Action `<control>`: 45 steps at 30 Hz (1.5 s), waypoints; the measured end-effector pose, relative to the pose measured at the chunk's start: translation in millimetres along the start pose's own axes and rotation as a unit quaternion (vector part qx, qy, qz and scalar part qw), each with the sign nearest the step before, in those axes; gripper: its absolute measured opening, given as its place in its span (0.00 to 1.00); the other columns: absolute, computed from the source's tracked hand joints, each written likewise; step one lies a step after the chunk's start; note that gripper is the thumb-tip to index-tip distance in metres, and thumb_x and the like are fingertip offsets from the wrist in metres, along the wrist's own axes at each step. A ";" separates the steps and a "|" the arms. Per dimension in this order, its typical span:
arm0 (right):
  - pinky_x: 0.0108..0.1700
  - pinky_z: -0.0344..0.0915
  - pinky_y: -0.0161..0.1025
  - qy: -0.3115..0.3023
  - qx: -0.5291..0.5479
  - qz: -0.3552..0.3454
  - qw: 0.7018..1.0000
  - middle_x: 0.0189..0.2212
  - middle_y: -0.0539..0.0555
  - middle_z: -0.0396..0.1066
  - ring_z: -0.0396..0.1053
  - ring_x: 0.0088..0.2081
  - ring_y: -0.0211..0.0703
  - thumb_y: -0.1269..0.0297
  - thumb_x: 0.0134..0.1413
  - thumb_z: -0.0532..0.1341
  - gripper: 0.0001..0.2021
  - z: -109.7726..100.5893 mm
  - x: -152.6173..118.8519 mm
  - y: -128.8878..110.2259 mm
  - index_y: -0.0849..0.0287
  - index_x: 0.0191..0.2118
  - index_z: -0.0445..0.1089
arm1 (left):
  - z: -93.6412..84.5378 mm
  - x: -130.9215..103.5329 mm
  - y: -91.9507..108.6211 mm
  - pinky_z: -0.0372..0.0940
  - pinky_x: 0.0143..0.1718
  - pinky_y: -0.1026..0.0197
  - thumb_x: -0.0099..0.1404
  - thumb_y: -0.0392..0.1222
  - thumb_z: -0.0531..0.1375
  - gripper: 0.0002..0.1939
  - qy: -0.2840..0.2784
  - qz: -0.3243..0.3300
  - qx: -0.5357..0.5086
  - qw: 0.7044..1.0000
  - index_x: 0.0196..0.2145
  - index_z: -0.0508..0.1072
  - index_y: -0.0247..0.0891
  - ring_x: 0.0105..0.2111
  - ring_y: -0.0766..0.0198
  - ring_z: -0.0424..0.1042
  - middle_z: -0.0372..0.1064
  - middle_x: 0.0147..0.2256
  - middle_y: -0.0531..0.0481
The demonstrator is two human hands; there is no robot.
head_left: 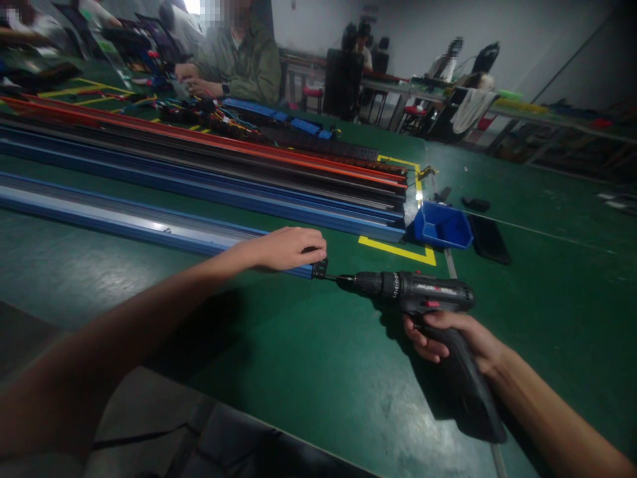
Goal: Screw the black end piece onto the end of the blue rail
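Observation:
My right hand point(442, 338) is wrapped round the grip of a black cordless drill point(430, 292), which points left. The drill's thin bit reaches a small black end piece point(320, 268) at the right end of a long blue metal profile point(199, 240). Over that same end lies my left hand point(286, 249), fingers closed round the profile and its end piece. Whether a screw sits at the bit's tip is too small to tell.
More long profiles in blue point(298, 202), black and orange lie parallel behind. A blue bin point(442, 226) stands near their right ends, by yellow tape point(398, 251) on the green table point(318, 345). Across the table sits a person point(243, 63) with wires and parts in front.

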State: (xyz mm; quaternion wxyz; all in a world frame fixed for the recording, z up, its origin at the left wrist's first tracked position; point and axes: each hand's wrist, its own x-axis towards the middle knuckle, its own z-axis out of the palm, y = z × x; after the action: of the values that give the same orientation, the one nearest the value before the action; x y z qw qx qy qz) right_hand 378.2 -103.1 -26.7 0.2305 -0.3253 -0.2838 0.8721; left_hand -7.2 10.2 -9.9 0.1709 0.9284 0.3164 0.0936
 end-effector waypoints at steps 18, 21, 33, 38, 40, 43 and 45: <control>0.29 0.69 0.31 -0.003 -0.011 -0.008 1.000 0.27 0.53 0.72 0.63 0.21 0.29 0.64 0.60 0.70 0.11 -1.1 -0.2 2.0 0.70 0.41 0.80 | 1.8 0.7 -1.9 0.63 0.47 0.59 0.79 0.53 0.48 0.21 0.002 0.003 0.004 1.000 0.44 0.77 0.41 0.44 0.59 0.74 0.74 0.43 0.47; 0.29 0.69 0.30 -0.001 -0.006 0.000 1.000 0.27 0.53 0.72 0.64 0.22 0.29 0.64 0.60 0.70 0.11 -1.8 -0.3 2.1 0.69 0.41 0.80 | 1.5 0.6 -1.6 0.63 0.46 0.59 0.79 0.52 0.49 0.20 0.004 0.006 0.003 1.000 0.44 0.77 0.40 0.43 0.60 0.74 0.75 0.42 0.47; 0.29 0.67 0.31 0.004 0.004 0.003 1.000 0.29 0.55 0.73 0.62 0.21 0.29 0.65 0.59 0.70 0.12 1.8 0.7 0.5 0.71 0.42 0.79 | 1.8 0.5 -2.9 0.63 0.46 0.59 0.78 0.53 0.49 0.20 0.006 0.001 0.004 1.000 0.44 0.77 0.41 0.44 0.60 0.74 0.75 0.43 0.48; 0.29 0.68 0.30 -0.009 0.008 -0.001 1.000 0.29 0.56 0.73 0.63 0.21 0.29 0.65 0.60 0.69 0.12 -0.6 1.0 0.5 0.71 0.43 0.79 | 2.1 0.3 -2.8 0.63 0.46 0.59 0.79 0.54 0.49 0.20 0.002 -0.003 0.005 1.000 0.45 0.77 0.41 0.44 0.60 0.74 0.75 0.43 0.48; 0.29 0.69 0.30 -0.010 0.010 0.001 1.000 0.30 0.57 0.73 0.63 0.21 0.29 0.65 0.60 0.69 0.12 -1.6 1.0 0.4 0.71 0.43 0.79 | 1.9 0.2 -2.5 0.63 0.47 0.59 0.79 0.53 0.49 0.20 0.002 0.000 0.004 1.000 0.45 0.77 0.41 0.44 0.60 0.74 0.75 0.44 0.48; 0.29 0.69 0.30 -0.014 0.011 0.002 1.000 0.31 0.57 0.73 0.64 0.22 0.29 0.64 0.61 0.68 0.12 -2.2 1.3 0.2 0.71 0.44 0.79 | 1.6 0.3 -2.1 0.63 0.47 0.59 0.79 0.53 0.49 0.20 0.000 0.001 0.006 1.000 0.45 0.77 0.41 0.44 0.60 0.74 0.75 0.43 0.47; 0.30 0.69 0.30 -0.017 0.012 -0.001 1.000 0.31 0.57 0.74 0.64 0.22 0.28 0.65 0.62 0.68 0.12 -2.5 1.5 0.4 0.72 0.44 0.79 | 1.5 0.4 -1.8 0.63 0.47 0.59 0.79 0.52 0.49 0.20 0.000 0.000 0.006 1.000 0.44 0.77 0.41 0.44 0.60 0.74 0.75 0.44 0.47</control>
State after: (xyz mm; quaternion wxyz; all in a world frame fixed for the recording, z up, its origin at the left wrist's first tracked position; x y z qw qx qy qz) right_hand 378.9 -101.7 -29.3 0.2304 -0.3069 -0.2775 0.8807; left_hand -7.4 11.4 -11.9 0.1657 0.9292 0.3173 0.0919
